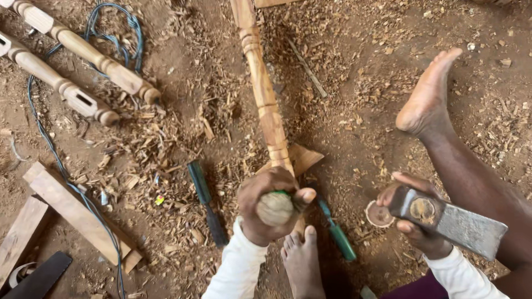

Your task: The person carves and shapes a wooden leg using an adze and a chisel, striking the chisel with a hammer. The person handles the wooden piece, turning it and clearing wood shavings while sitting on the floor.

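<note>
A long turned wooden post (265, 94) lies on the dirt floor, running away from me. My left hand (266, 202) is closed around a chisel with a rounded wooden butt (275, 209), set upright against the near end of the post. My right hand (413, 216) grips a grey metal axe head (449, 221) by its eye, blade pointing right, held beside the chisel. My left foot (302, 260) rests on the near end of the post; my right foot (428, 97) is raised off to the right.
Two green-handled chisels (206, 200) (337, 232) lie on either side of the post. Two more turned posts (83, 50) lie at the top left beside a blue cable (50, 149). Planks (72, 210) sit at the lower left. Wood chips cover the ground.
</note>
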